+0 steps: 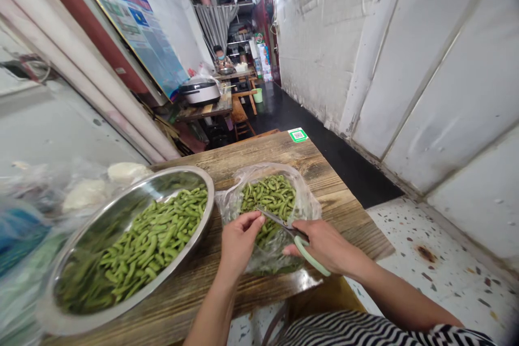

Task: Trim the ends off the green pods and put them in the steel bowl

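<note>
My right hand [324, 243] grips a pair of scissors [302, 243] with pale green handles, its blades pointing left over a clear plastic bag [310, 208]. Close to the blade tips, my left hand [241, 240] is closed in a pinch; whatever lies between its fingertips is too small to make out. Green edamame pods [275, 192] fill the opened bag beneath both hands. To the left stands a wide steel basin [208, 186], tilted in view, holding a heap of similar pods [162, 232].
Both containers rest on a wooden table [344, 200] with a QR-code card [298, 135] at its far corner. Plastic bags [85, 194] crowd the left side. Farther back are a white-and-black cooker [199, 90], a wooden stool [240, 113] and a seated person [222, 59].
</note>
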A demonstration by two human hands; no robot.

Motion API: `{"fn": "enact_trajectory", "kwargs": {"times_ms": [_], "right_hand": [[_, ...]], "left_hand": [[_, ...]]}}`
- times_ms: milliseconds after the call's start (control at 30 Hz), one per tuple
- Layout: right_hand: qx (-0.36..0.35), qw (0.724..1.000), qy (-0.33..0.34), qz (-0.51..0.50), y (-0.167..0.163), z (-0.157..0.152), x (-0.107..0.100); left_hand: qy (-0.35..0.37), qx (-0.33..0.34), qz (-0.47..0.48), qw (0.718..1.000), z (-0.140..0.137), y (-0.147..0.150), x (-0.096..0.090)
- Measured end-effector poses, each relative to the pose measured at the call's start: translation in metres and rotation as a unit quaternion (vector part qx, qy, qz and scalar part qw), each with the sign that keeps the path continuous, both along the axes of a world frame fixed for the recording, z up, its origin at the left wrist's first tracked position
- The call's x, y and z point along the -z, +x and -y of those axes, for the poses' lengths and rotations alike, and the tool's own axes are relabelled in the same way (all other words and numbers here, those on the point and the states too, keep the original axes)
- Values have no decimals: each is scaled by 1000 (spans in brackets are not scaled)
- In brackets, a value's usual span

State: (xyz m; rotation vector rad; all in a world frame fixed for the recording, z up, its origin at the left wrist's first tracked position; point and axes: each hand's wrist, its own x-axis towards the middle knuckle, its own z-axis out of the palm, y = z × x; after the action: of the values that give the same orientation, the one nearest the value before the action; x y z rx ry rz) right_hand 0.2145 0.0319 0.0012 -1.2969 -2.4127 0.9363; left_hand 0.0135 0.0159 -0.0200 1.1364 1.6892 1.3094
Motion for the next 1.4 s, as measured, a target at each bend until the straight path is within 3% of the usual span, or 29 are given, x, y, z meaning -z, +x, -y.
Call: {"fn": "enact_trajectory", "kwargs": {"times_ms": [133,233,367,433,700,1000,1233,1333,1367,1400], "right_hand": [[9,1000,-8,15,1,0,12],[11,1000,-21,3,4,-3,16],[-5,997,-51,-64,9,-7,11],[-37,993,-70,-92,11,-8,7],[-80,990,-69,-92,11,-7,6],[-67,983,-103,-133,9,-4,8],[-43,986,-101,-128,5,-4,10],[-32,988,-91,-124,5,-6,12],[-25,988,-88,-122,6,-8,13],[-17,989,-85,-121,7,-9,13]], "left_hand": [[-25,17,34,999,-1,5,3],[-28,22,126,991,-2,6,3],[10,-8,326,945,-2,2,-4],[17,-25,375,927,-2,1,-7],[23,-28,392,919,1,7,-7],[29,-32,387,921,3,9,-6],[53,-36,325,943,5,14,-2],[128,-122,156,972,9,-6,-12],[159,-181,63,969,12,-18,-18],[190,-254,-48,947,14,-33,-25]]}}
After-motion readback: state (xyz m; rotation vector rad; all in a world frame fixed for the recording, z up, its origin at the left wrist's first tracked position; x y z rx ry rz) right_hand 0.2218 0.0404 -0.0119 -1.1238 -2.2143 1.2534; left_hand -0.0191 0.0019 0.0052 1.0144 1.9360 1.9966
